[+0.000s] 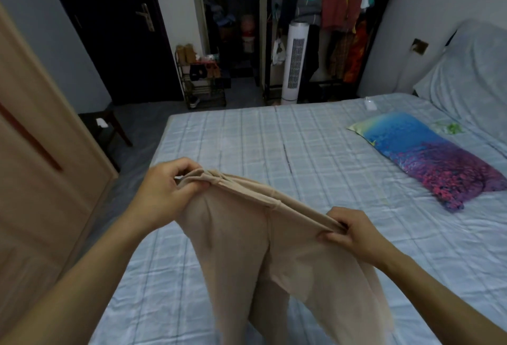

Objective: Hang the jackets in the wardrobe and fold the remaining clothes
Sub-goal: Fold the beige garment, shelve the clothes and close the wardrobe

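A pair of beige trousers (247, 248) hangs in front of me above the bed (315, 139), stretched by its waistband. My left hand (164, 191) pinches the waistband's left end, fingers curled round the fabric. My right hand (354, 232) grips the right end, lower and closer to me. Both legs of the trousers drop down out of the bottom of the view.
The bed has a light blue checked sheet, with a colourful pillow (428, 158) at the right. A wooden wardrobe door (41, 166) stands at the left. Beyond the bed are a clothes rack (337, 10) full of garments, a white tower fan (295, 62), a shoe rack (203, 78) and a dark door (115, 29).
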A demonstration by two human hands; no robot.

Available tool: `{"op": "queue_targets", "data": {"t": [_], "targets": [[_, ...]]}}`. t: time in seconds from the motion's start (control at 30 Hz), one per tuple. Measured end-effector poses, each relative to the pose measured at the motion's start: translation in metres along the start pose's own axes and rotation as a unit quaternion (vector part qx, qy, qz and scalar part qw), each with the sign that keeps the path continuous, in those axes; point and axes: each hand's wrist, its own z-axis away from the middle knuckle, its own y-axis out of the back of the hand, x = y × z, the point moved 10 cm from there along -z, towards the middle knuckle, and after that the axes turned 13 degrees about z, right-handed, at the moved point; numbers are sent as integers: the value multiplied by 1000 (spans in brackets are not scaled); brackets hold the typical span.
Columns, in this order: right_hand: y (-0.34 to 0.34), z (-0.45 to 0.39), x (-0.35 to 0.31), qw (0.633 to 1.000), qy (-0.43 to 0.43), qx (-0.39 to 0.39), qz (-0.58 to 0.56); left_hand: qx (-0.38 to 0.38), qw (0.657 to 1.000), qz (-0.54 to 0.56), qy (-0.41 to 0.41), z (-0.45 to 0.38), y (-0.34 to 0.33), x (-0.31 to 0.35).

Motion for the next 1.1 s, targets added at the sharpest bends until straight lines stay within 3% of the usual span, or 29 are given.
{"op": "queue_targets", "data": {"t": [0.17, 0.33, 0.47, 0.63, 0.87, 1.1], "targets": [[-26, -39, 52, 996, -70, 47, 24, -8, 998, -55, 0, -39, -19, -31], [-4, -104, 73, 981, -114, 156, 6, 60, 995, -72, -28, -93, -7, -39], [40, -147, 59, 970, -93, 225, 4, 114, 990, -37, -74, -108, 15, -25], [88, -157, 24, 973, -3, 222, 66, 120, 986, -10, -115, -86, 26, 0], [67, -98, 2, 981, 64, 123, 138, 0, 991, -28, -127, 0, -11, -4], [-74, 38, 24, 982, 27, -112, 151, -224, 972, -74, -11, 149, -93, -101]]}}
